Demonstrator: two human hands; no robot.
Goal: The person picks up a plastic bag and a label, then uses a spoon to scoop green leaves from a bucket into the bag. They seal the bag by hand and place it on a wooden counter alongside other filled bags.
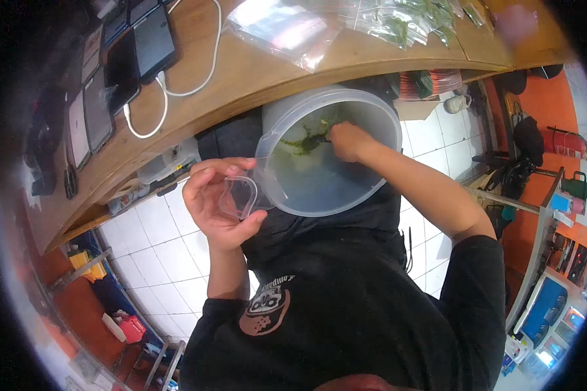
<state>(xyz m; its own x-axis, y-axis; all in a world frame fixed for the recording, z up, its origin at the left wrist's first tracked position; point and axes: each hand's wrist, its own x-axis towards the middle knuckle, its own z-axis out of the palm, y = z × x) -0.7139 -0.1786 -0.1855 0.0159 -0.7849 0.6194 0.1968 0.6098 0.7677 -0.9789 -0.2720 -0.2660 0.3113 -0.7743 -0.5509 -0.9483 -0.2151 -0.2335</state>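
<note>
A large translucent plastic bucket (287, 117) stands tilted between my legs, its round mouth facing up toward me. Crumbled green plant material (306, 140) lies on its inner bottom and wall. My right hand (351, 142) reaches inside with the fingers curled in; a dark shape sits at the fingertips among the green bits, and I cannot tell what it is. Just left of the bucket's rim, my left hand (218, 205) holds a small clear plastic bag (240, 197) between thumb and fingers, its mouth spread wide toward the bucket.
Ahead is a curved wooden table (241, 78). Several phones (120, 72) lie on its left, with a white charging cable (166, 91). Clear plastic bags (284, 29) and bags of green leaves (404, 23) are farther right. A metal-framed shelf (535, 247) stands at right over white floor tiles (156, 228).
</note>
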